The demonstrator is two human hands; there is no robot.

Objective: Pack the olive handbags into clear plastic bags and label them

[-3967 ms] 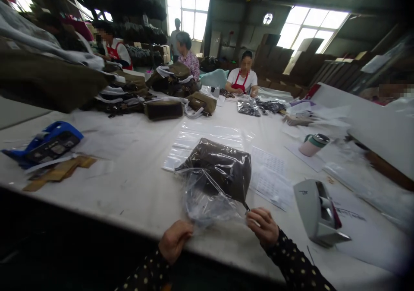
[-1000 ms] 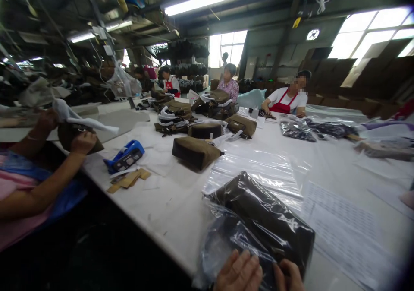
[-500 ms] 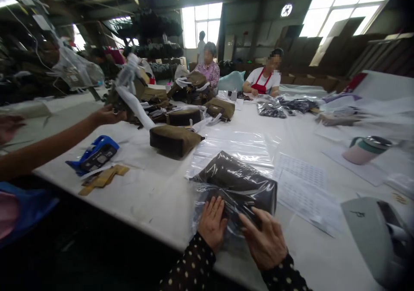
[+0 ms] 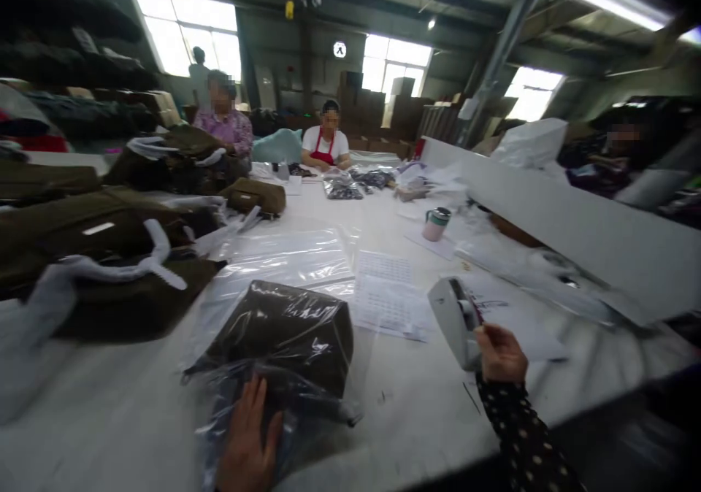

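Note:
A dark olive bag (image 4: 296, 324) lies on the table inside a clear plastic bag (image 4: 246, 382), whose near end is folded over it. My left hand (image 4: 249, 433) rests flat on that folded plastic, fingers stretched and pressing down. Off to the right, my right hand (image 4: 501, 353) is closed in a pinch at the near end of a grey tape dispenser (image 4: 452, 317). Its fingertips are at the tape, though the strip itself is too small to see clearly.
Flat plastic bags (image 4: 290, 255) lie behind the wrapped bag, printed sheets (image 4: 388, 295) beside it. Several olive bags (image 4: 136, 287) crowd the left. A lidded cup (image 4: 437, 224) stands beyond the dispenser, near a white partition (image 4: 575, 207). Co-workers (image 4: 326, 145) sit across the table.
My right hand has left the plastic and moved right to the tape dispenser, closing there. My left hand stays on the wrapped bag. The view has swung right.

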